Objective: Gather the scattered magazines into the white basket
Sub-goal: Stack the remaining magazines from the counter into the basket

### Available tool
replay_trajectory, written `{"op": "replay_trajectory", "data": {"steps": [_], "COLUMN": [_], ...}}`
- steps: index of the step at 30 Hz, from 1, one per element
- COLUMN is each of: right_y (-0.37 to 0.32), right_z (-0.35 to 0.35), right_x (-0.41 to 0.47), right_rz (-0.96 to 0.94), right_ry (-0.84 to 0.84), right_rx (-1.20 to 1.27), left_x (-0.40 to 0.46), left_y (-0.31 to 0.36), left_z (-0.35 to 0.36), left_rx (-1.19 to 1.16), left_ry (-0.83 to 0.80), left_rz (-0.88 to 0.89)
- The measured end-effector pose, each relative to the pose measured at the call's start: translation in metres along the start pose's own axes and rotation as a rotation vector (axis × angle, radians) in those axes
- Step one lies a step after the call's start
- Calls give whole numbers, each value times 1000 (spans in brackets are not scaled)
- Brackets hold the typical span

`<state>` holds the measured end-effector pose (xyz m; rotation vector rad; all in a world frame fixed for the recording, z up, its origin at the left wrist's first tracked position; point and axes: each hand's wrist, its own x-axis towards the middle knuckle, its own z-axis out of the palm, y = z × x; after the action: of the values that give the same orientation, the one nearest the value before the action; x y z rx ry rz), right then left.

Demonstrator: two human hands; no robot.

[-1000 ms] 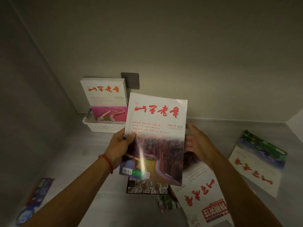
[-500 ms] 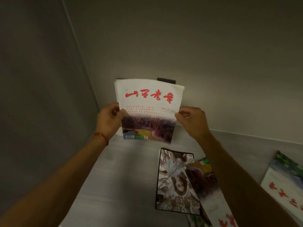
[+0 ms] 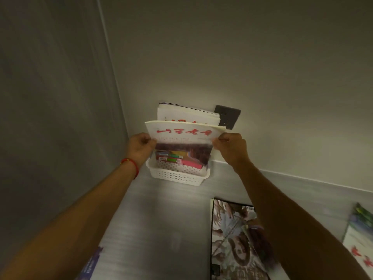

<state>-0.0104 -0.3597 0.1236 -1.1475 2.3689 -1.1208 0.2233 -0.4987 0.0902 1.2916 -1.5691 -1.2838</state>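
A white perforated basket sits on the floor in the corner against the back wall. I hold a white magazine with red characters upright over it, its lower edge down inside the basket. My left hand pinches its left edge and my right hand its right edge. Behind it, another white magazine stands in the basket, leaning on the wall. More magazines lie on the floor: one with a pale photo cover at lower right, one with red characters at the far right, one blue at lower left.
A dark wall plate is on the back wall just behind the basket. A grey side wall closes in on the left. Bare grey floor lies between my arms.
Both hands have carried the red-character magazine forward and down from above the floor to the basket, where it now stands in front of the other magazine. My view has moved closer to the corner.
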Motion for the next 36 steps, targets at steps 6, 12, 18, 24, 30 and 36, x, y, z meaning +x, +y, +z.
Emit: {"op": "replay_trajectory", "data": {"steps": [6, 12, 18, 24, 30, 36], "right_y": [7, 3, 22, 109, 203, 286], "right_z": [21, 20, 0, -30, -88, -141], "right_x": [4, -10, -36, -90, -150, -214], "right_rz": [169, 140, 118, 180, 324, 675], "right_ry": [-43, -148, -156, -275, -494, -260], "right_rx": [83, 432, 367, 12, -515, -478], "left_x": [18, 26, 45, 28, -72, -209], "left_y": [-23, -39, -36, -43, -60, -73], "left_z": [13, 23, 38, 39, 67, 134], "left_rx": [-54, -120, -122, -114, 65, 384], "left_ry": [-49, -37, 41, -89, -233, -593], "left_rz": [-72, -120, -206, -179, 49, 160]}}
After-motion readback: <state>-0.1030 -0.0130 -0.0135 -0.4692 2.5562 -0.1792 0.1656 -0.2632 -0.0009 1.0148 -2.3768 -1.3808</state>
